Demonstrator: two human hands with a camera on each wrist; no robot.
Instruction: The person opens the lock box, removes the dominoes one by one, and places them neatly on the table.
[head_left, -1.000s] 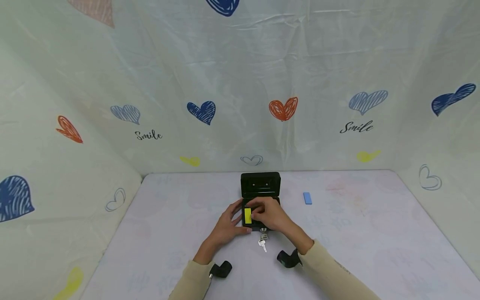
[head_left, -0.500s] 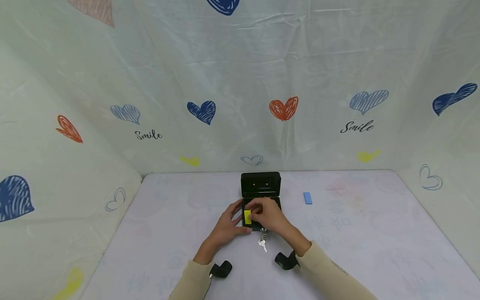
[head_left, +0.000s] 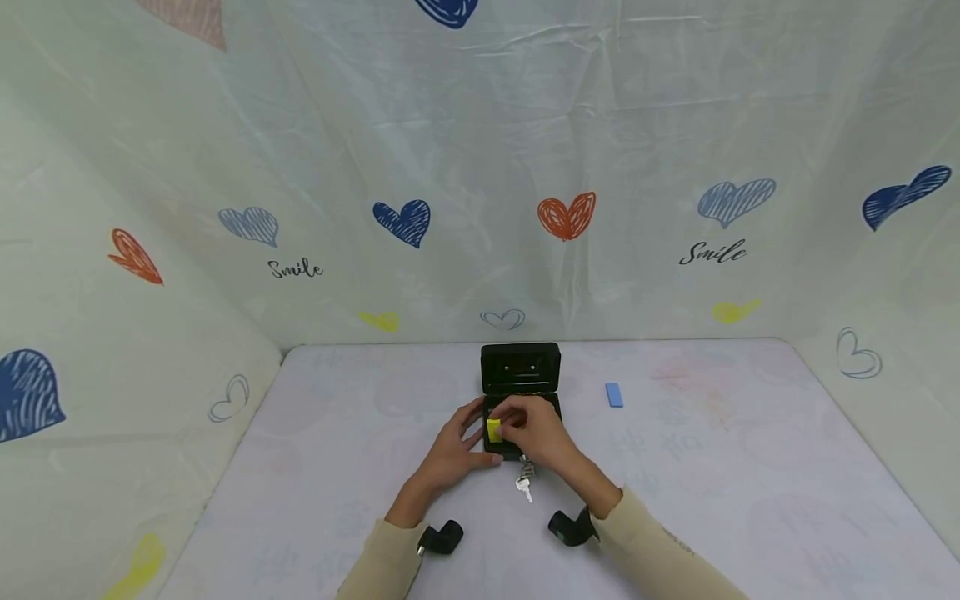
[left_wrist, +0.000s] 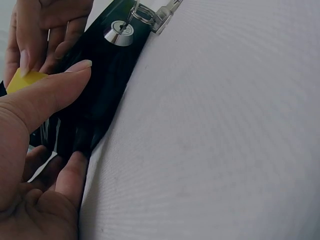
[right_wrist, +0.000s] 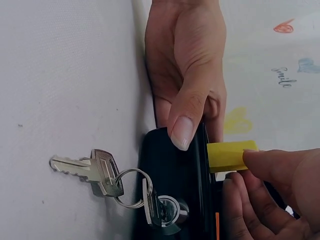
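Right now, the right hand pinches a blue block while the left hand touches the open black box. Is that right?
Not quite: the right wrist view shows the right hand pinching a yellow block, not a blue one. The left hand does touch the open black box.

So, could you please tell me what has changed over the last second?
The yellow block, pinched by the right hand, shows a shorter face, so it has probably tilted; the right wrist edged slightly left. Nothing was visibly grasped or released. The left hand on the box, the keys and blue block stayed put.
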